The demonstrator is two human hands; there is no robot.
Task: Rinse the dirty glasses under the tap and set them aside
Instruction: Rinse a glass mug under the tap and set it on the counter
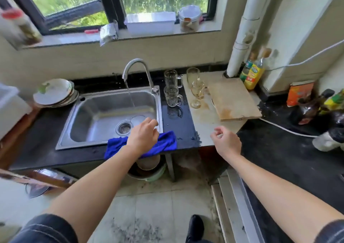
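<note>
— What's over on the left?
— Stacked plates (54,93) beside the sink (89,116); the tap (135,69) is running into the basin.
— And the hands?
— The left hand (143,135) hangs above a blue cloth (163,144) at the sink's edge, its grip loose, fingers half curled, holding nothing; the right hand (226,143) hovers over the tabletop (204,123), likewise slack and empty.
— The glasses?
— Two glass mugs (172,88) just right of the tap; amber stemmed glasses (197,90) beyond, beside a wooden board (234,99).
</note>
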